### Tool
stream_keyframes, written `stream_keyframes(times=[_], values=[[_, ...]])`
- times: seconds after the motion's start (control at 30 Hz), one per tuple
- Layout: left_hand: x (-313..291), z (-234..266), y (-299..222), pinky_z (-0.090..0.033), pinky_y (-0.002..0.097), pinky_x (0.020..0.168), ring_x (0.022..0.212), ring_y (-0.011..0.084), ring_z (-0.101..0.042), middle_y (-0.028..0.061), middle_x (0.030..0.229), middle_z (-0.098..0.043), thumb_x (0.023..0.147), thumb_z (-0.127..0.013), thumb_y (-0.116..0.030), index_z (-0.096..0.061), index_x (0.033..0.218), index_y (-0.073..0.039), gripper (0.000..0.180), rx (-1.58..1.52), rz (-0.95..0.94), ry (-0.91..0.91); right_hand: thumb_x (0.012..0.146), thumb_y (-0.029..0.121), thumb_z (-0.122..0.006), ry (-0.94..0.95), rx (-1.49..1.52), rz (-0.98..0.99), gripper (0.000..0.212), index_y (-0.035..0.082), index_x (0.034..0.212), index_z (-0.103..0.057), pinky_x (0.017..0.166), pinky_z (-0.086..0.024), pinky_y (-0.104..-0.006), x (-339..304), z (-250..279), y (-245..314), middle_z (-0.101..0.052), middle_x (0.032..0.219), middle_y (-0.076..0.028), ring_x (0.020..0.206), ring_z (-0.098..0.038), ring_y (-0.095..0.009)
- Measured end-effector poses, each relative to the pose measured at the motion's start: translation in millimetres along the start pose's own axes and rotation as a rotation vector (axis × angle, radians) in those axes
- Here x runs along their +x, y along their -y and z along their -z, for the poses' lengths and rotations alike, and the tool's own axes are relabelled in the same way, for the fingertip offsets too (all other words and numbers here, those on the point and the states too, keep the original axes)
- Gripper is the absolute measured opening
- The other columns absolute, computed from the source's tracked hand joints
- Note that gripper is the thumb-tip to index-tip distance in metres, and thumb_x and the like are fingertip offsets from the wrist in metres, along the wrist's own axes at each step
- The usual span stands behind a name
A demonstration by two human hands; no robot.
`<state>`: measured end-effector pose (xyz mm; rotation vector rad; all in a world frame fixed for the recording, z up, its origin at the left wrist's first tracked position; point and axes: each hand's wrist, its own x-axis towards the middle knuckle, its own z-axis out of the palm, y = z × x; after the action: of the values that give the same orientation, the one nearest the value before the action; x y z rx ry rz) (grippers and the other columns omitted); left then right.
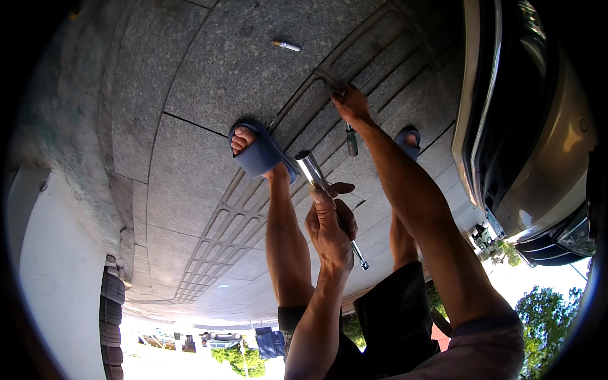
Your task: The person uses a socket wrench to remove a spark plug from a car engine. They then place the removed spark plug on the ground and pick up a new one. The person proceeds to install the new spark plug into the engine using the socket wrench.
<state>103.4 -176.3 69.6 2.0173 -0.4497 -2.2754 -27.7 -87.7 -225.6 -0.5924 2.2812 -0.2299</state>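
My left hand (329, 231) is closed around a chrome socket tool (310, 167). Its wide, hollow socket end points up and away, and a thin bar with a small drive end comes out below the palm. Further off and to the right, my right hand (350, 104) reaches down close to the pavement, its fingers closed. From under it shows a screwdriver-like tool (352, 140) with a dark green handle; its thin shaft runs up into the hand. My fingers hide the tool's far end.
Feet in blue slippers (261, 155) stand on grey paving with ribbed tactile strips (215, 231). A cigarette (287, 45) lies on the ground ahead. A gold car (538, 171) stands at the right. Stacked tyres (113, 316) and a white panel (60, 253) are at the left.
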Motion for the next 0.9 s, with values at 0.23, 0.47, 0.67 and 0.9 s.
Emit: stream_keyframes(times=[0.23,0.47,0.67,0.9], values=[[1.2,-3.6,2.0,-0.03,0.0218,0.043,0.044,0.0062,-0.038,-0.0019,0.05,-0.041,0.095,-0.039,-0.064,-0.062,0.09,0.003,0.072,0.069,-0.078,-0.017,0.086,0.025,-0.055,-0.04,-0.055,0.006,0.024,0.004,0.09,-0.066,0.075,-0.052,-0.0476,0.4,4.2,9.3,-0.063,0.099,-0.017,0.089,-0.063,-0.034],[4.1,-6.0,7.6,-0.037,0.0242,0.055,0.058,0.0086,-0.045,0.0021,0.063,-0.049,0.096,-0.042,-0.06,-0.058,0.081,-0.001,0.064,0.146,-0.022,-0.068,0.082,0.025,-0.065,-0.042,-0.05,0.021,0.03,0.003,0.103,-0.063,0.076,-0.053,-0.0457,8.1,8.9,10.7,-0.066,0.097,-0.02,0.089,-0.064,-0.038],[6.6,-7.6,9.2,-0.037,0.0259,0.059,0.061,0.0099,-0.043,0.0029,0.066,-0.049,0.095,-0.044,-0.061,-0.057,0.08,-0.001,0.063,0.134,-0.108,-0.025,0.083,0.022,-0.065,-0.119,-0.014,0.0,0.033,0.002,0.11,-0.061,0.078,-0.054,-0.0448,10.1,10.1,15.0,-0.064,0.102,-0.021,0.091,-0.064,-0.037],[7.5,-7.2,13.2,-0.037,0.026,0.06,0.062,0.0101,-0.043,0.002,0.065,-0.047,0.095,-0.043,-0.061,-0.057,0.079,-0.001,0.063,0.151,-0.113,-0.014,0.086,0.017,-0.061,-0.285,-0.137,0.155,0.03,0.002,0.112,-0.06,0.077,-0.054,-0.0427,12.1,14.4,38.6,-0.063,0.104,-0.019,0.09,-0.064,-0.034]])
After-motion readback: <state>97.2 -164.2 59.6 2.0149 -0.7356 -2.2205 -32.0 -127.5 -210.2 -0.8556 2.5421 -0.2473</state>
